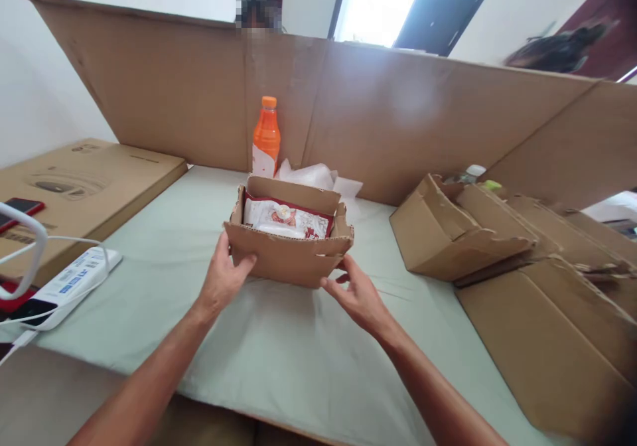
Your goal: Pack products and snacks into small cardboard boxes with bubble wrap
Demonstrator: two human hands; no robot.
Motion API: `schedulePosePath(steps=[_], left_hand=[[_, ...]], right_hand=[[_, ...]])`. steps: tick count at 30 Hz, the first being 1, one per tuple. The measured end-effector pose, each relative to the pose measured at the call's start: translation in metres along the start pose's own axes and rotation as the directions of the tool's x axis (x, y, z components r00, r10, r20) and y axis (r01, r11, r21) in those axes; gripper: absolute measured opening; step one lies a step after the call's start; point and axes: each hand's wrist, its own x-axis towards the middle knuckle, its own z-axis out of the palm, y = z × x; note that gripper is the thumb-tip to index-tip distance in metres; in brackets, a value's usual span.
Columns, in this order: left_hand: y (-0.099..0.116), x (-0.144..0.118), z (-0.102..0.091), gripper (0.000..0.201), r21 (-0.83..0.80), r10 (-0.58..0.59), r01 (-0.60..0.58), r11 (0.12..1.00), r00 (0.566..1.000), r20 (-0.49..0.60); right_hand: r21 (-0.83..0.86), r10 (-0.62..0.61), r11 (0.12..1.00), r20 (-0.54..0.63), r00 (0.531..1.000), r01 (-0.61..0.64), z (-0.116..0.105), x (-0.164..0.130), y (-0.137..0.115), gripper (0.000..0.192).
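A small open cardboard box (291,257) sits mid-table on a pale green cloth. Inside it lies a red and white packet (286,219). My left hand (222,277) grips the box's near left corner, thumb laid on the front wall. At the near right corner my right hand (355,295) touches the bottom edge with fingers spread. An orange drink bottle (266,137) stands upright behind the box, beside crumpled white plastic wrap (311,175).
A tall cardboard screen (398,114) walls the far side; another person's head shows above it. Folded and flattened cartons (497,240) lie right. On the left are a flat printed carton (89,180), a phone (17,208), and a white power strip (70,283) with cables.
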Motion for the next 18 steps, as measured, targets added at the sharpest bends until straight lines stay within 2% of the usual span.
schedulePosePath(steps=[2, 4, 8, 10, 12, 15, 18], left_hand=[[0.007, -0.013, 0.013, 0.063, 0.042, -0.002, 0.004, 0.999, 1.000, -0.030], [0.008, -0.046, 0.016, 0.066, 0.115, 0.036, -0.034, 0.993, 0.999, -0.015], [-0.003, -0.123, -0.003, 0.074, 0.246, 0.190, -0.233, 0.941, 0.964, 0.185], [-0.012, -0.139, -0.017, 0.084, 0.278, 0.209, -0.256, 0.926, 0.960, 0.187], [-0.023, -0.135, -0.026, 0.101, 0.287, 0.199, -0.231, 0.930, 0.970, 0.139], [-0.034, -0.112, -0.031, 0.125, 0.272, 0.152, -0.158, 0.949, 0.987, 0.045], [-0.039, -0.093, -0.031, 0.127, 0.222, 0.098, -0.083, 0.971, 0.993, -0.061]], right_hand=[[0.045, 0.026, 0.999, -0.006, 1.000, -0.026, 0.008, -0.002, 0.001, 0.040], [0.099, 0.059, 0.993, -0.008, 0.998, -0.058, -0.003, -0.010, 0.007, 0.038], [0.271, 0.085, 0.959, 0.013, 0.996, -0.085, -0.031, -0.032, 0.024, 0.050], [0.339, 0.071, 0.938, 0.014, 0.997, -0.071, -0.026, -0.033, 0.025, 0.054], [0.398, 0.041, 0.916, 0.014, 0.999, -0.043, -0.006, -0.023, 0.020, 0.056], [0.481, 0.010, 0.877, -0.007, 1.000, -0.005, 0.035, -0.002, 0.007, 0.060], [0.500, 0.023, 0.866, -0.029, 0.999, -0.005, 0.067, 0.014, 0.000, 0.062]])
